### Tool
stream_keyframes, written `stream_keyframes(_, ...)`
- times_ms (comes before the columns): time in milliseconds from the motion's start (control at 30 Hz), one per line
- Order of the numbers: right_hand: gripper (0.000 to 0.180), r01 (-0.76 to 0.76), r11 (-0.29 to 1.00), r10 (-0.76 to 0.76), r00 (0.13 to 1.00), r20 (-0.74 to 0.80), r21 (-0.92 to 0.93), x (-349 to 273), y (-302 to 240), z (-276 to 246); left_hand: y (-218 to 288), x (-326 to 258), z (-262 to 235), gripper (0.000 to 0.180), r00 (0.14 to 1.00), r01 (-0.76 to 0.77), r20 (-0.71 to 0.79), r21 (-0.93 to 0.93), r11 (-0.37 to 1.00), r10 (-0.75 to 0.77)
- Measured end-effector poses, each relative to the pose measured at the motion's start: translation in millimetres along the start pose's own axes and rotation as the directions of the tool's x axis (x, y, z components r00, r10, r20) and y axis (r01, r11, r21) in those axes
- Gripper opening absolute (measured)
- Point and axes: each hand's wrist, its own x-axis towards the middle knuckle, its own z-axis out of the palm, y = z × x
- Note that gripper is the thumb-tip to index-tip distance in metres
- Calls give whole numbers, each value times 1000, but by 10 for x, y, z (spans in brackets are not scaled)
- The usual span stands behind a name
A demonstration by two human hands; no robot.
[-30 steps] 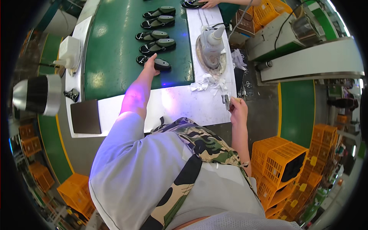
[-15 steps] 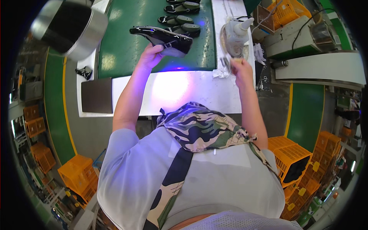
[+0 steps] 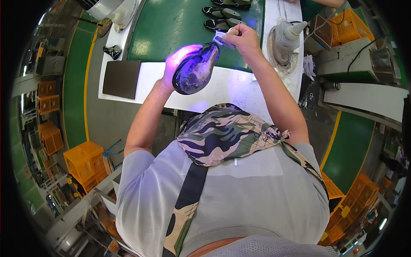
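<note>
A long green-topped, white-bordered desk (image 3: pixel 171 38) spreads beneath and beyond the fingers. Left of the left fingers lies a flat dark-brown rectangular board (image 3: pixel 122 79); right of the right fingers stands a translucent grey plastic bottle (image 3: pixel 286 39) with a pointed nozzle. The left hand (image 3: pixel 174 62) curls its fingers around a glossy black shoe (image 3: pixel 195 73), sole turned up. The right hand (image 3: pixel 245 40) pinches a small, blurred pale item (image 3: pixel 219 38) at the shoe's far end. Half a second earlier, the shoe showed its side and the right fingers were beside the bottle.
</note>
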Motion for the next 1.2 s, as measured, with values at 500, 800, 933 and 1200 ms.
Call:
stream_keyframes(500,19,-81,985,26,941,338,149,-431,-556,-115,512,-48,567,54,987,146,2,422,895,-162)
stream_keyframes(800,18,117,966,-197,910,365,231,-300,-634,-182,603,-291,660,71,773,590,285,7,807,-567)
stream_keyframes(933,17,99,960,-210,874,438,262,-268,-476,-151,628,-580,717,71,716,690,277,-139,711,-641)
stream_keyframes(1200,15,169,961,-267,764,588,217,-446,-162,7,786,-910,802,67,650,711,219,-515,479,-728)
